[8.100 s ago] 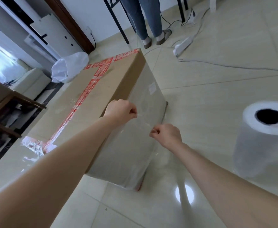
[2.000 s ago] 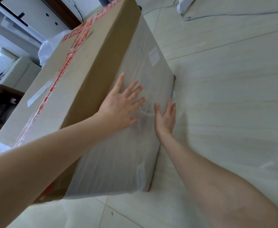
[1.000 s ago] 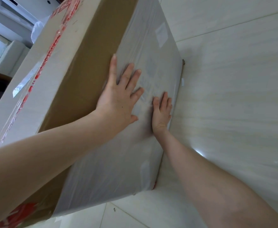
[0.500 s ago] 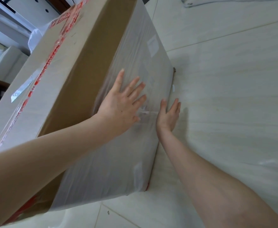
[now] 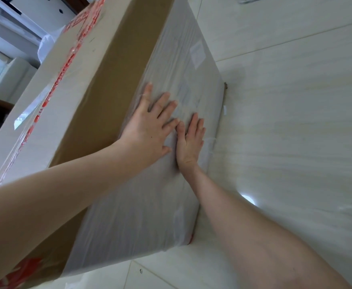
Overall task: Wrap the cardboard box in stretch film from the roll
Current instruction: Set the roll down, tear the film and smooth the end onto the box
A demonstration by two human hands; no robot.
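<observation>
Your left hand (image 5: 148, 130) & right hand (image 5: 189, 140) lie flat, fingers straight, pressed side by side on the stretch film (image 5: 150, 205) covering the near side of the cardboard box (image 5: 91, 97). Nothing gripped in either. Box sits on the pale tile floor (image 5: 296, 132) (red tape (image 5: 64, 67) runs along its top w/ some clear tape too).

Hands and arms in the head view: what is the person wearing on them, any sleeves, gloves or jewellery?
Nothing worn shows: left hand and right hand are ungloved and ringless; left forearm and right forearm are bare, no sleeve, watch or bracelet in view.
</observation>
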